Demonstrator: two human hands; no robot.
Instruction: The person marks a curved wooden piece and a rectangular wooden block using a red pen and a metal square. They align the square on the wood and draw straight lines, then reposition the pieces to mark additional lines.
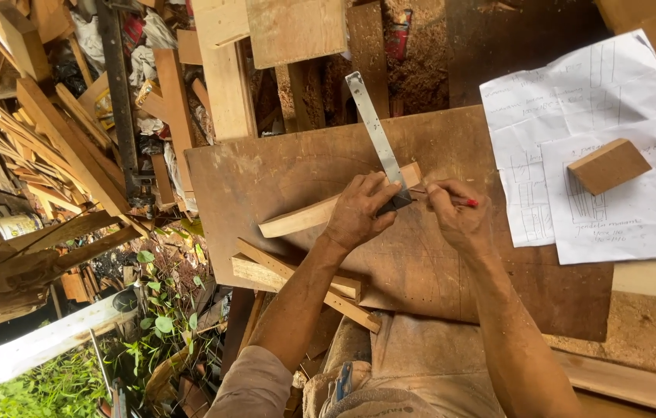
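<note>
The left hand (359, 210) fingers pressed a try square (378, 139) against the wooden strip (297, 219), steadying it; beside them, right hand (456, 213) fingers pinched a red pencil (463, 202) at the blade for marking.

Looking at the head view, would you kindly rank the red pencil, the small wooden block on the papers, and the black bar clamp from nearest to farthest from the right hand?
1. Red pencil: held in the right hand.
2. Small wooden block: to the right, on the papers.
3. Black bar clamp: far left, among the scrap wood.
</note>
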